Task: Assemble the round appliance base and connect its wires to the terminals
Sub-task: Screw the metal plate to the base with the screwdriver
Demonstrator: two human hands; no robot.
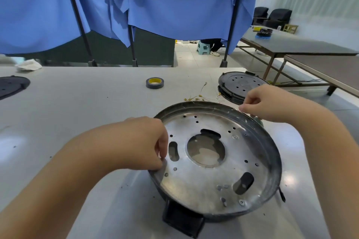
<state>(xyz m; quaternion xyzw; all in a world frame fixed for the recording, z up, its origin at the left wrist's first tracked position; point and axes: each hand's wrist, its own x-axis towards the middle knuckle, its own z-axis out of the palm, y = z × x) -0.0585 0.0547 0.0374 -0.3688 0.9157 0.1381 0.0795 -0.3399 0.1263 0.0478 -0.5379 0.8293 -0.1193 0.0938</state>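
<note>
Left hand [147,143] curled over near-left rim of round base [194,186], fingertips pinching the edge. Base between both hands on table [77,102], open face up, tilted toward viewer; black boxy tab [182,221] pointing nearward. Right hand [272,102] at far-right rim, pinching a thin wire [240,109]; loose terminal wires [202,98] just beyond.

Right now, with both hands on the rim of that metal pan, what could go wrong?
1. The pan sits tilted on the black base, held only at its rim by the left hand and right hand; it could slip or seat crooked.
2. The thin metal rim may be sharp against the fingers.
3. The loose wires lie just behind the rim and could get snagged or pinched under it.
</note>
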